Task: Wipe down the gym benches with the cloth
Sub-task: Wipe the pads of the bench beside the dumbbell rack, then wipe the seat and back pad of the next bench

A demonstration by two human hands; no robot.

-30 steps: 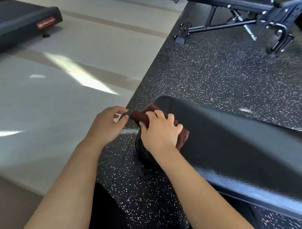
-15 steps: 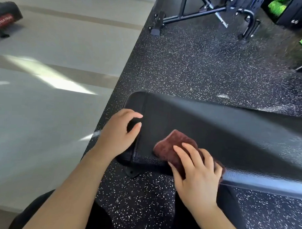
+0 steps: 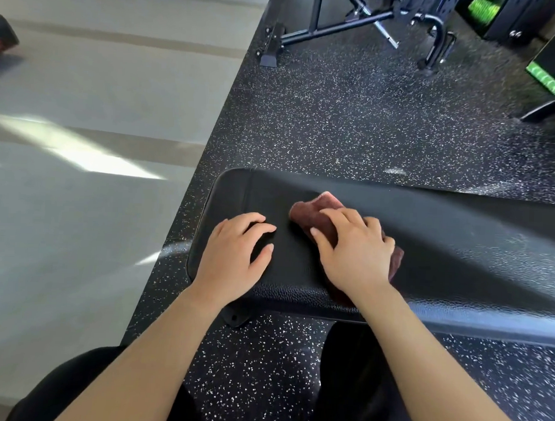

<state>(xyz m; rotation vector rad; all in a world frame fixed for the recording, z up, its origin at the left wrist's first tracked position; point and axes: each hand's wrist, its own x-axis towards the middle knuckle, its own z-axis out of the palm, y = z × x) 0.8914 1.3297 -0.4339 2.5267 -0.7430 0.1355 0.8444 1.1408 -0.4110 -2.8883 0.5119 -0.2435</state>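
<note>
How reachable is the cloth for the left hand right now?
Likely yes: the left hand rests on the bench pad beside the maroon cloth, bare pad between them; the right hand covers much of it.

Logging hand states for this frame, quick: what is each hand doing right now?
Left hand: open, resting on the bench pad, holding nothing.
Right hand: open, pressing the cloth onto the pad.

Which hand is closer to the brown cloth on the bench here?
Right. The right hand lies on top of the cloth, pressing it to the bench pad. The left hand rests on bare pad beside it, not touching, toward the rounded end.
</note>
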